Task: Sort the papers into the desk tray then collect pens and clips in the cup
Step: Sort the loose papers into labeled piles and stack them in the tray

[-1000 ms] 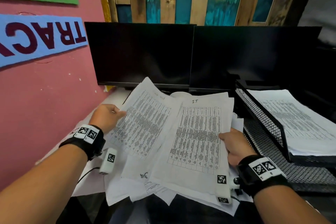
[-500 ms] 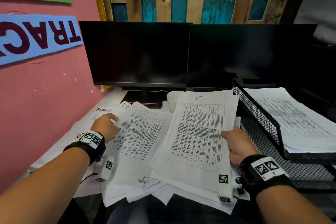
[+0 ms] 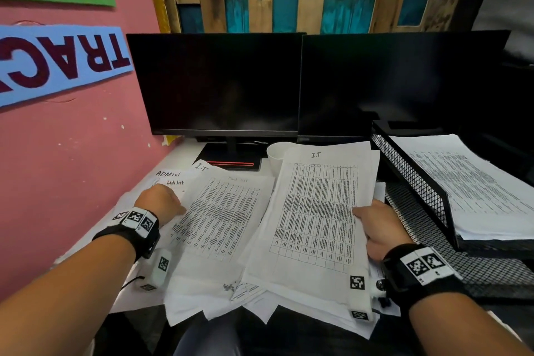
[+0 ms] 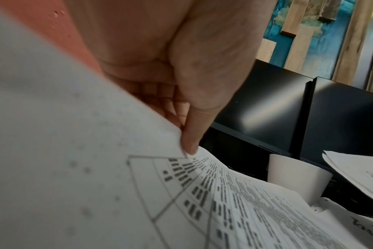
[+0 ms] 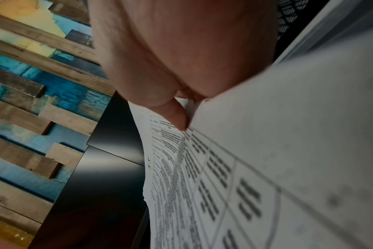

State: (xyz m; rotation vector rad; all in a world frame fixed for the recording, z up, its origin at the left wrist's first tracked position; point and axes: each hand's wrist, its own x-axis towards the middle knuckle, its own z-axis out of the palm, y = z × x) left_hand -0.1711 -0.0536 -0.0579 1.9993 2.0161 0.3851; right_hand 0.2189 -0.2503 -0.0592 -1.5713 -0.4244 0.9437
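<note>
Currently gripping the right-hand sheaf of papers (image 3: pixel 318 211) with the right hand (image 3: pixel 378 228): thumb on top of the printed table, fingers (image 5: pixel 177 118) curled under the edge (sheet headed "I.T"). Sheaf raised off the pile, just left of the desk tray (image 3: pixel 416 182) and overlapping the near rim of the white cup (image 3: pixel 274 153). Pinching the left edge of a second printed sheet (image 3: pixel 219 217) with the left hand (image 3: pixel 159 202), thumb pressed on top and fingers (image 4: pixel 166 104) folded beneath; sheet lying left of the cup, on the worktop (image 3: pixel 185 153). Further left of that sheet, a page marked "ADMIN" (image 3: pixel 169 178), partly covered. More loose pages (image 3: pixel 219 306) fanned out underneath both, hanging over the near edge of the worktop. Black mesh tray to the right of the cup, upper tier already loaded with a stack of printed pages (image 3: pixel 474 182). Behind the cup, two dark monitors (image 3: pixel 219 84) side by side, the stand base of the left one just left of the cup. Pens and clips: none discernible.
</note>
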